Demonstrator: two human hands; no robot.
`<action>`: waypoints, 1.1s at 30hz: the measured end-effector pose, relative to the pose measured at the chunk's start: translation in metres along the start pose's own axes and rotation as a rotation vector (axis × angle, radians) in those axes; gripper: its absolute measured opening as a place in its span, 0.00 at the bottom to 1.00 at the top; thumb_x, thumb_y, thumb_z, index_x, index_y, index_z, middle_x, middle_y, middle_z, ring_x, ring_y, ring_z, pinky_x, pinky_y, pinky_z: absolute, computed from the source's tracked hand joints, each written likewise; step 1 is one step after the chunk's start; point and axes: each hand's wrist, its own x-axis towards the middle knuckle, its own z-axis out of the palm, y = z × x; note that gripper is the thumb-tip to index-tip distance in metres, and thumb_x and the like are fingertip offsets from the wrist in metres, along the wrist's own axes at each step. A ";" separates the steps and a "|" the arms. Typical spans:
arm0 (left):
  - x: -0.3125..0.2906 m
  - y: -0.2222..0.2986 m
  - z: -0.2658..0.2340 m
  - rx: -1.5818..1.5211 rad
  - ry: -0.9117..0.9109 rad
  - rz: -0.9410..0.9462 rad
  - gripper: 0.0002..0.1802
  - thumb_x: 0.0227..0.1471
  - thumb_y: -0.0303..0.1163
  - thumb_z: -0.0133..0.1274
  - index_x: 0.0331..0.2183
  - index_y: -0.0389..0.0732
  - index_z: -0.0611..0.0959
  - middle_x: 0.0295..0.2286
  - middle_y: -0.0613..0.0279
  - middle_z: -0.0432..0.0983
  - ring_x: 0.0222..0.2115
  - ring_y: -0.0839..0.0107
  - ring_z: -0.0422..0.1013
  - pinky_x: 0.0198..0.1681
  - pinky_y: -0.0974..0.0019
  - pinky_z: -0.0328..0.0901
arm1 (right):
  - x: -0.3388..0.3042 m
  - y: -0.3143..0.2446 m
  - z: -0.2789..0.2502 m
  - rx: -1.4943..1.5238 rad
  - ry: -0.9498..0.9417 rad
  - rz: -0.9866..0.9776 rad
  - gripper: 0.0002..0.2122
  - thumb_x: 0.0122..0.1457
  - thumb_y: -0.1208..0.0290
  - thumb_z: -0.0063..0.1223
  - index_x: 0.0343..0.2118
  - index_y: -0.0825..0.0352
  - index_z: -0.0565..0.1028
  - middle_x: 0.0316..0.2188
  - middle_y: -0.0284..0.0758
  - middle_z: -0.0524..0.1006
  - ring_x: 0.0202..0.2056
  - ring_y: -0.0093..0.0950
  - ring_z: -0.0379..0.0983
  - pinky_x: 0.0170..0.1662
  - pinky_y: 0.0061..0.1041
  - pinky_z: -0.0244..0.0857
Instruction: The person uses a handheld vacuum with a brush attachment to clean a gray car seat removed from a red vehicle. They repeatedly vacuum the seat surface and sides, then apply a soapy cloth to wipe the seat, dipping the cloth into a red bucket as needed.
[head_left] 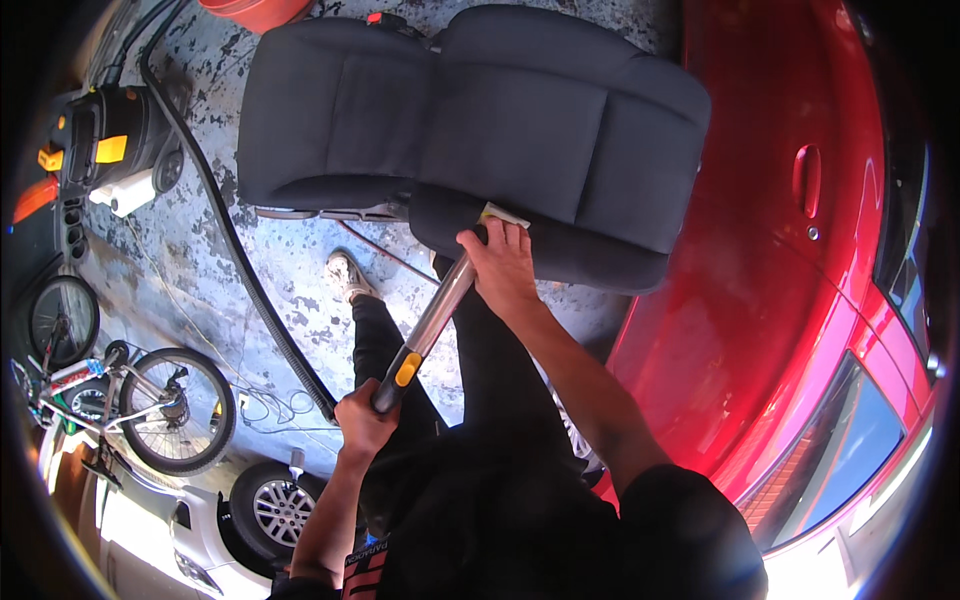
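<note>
A dark grey cloth car seat (510,130), out of any car, stands on the floor in front of me. Across my body runs a vacuum wand (440,305), a metal tube with a dark handle piece and a yellow slider. My left hand (366,418) is wrapped round its lower end, close to where the ribbed black hose (235,240) comes in. Higher up, my right hand (503,268) is closed round the wand near its head. The pale nozzle (507,215) meets the side bolster of the seat; my fingers partly hide it.
On the right is a red car (740,220). A black vacuum machine (120,140) with yellow clips stands at the left. Below it are a bicycle (175,410), loose cables (275,405) and a white vehicle's wheel (280,510). A red bucket (258,10) sits at the far edge.
</note>
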 end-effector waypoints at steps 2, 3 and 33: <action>0.026 0.015 0.010 -0.066 0.069 0.084 0.12 0.43 0.34 0.70 0.28 0.41 0.83 0.22 0.46 0.79 0.28 0.40 0.79 0.29 0.48 0.71 | 0.019 0.017 -0.018 -0.015 0.113 -0.015 0.16 0.55 0.72 0.64 0.47 0.52 0.79 0.57 0.43 0.70 0.60 0.49 0.65 0.63 0.50 0.61; 0.042 0.022 0.023 -0.131 0.135 0.133 0.13 0.43 0.33 0.70 0.28 0.40 0.82 0.22 0.46 0.79 0.28 0.40 0.79 0.29 0.48 0.71 | 0.043 0.020 -0.033 -0.007 0.213 -0.039 0.14 0.56 0.71 0.62 0.46 0.53 0.79 0.56 0.44 0.70 0.60 0.49 0.65 0.63 0.52 0.61; 0.007 0.040 0.044 -0.071 -0.065 -0.060 0.13 0.44 0.37 0.68 0.30 0.42 0.83 0.23 0.46 0.81 0.30 0.41 0.80 0.33 0.44 0.72 | 0.009 0.036 0.001 0.020 -0.106 0.110 0.15 0.61 0.71 0.59 0.49 0.48 0.77 0.58 0.39 0.70 0.63 0.42 0.64 0.60 0.52 0.58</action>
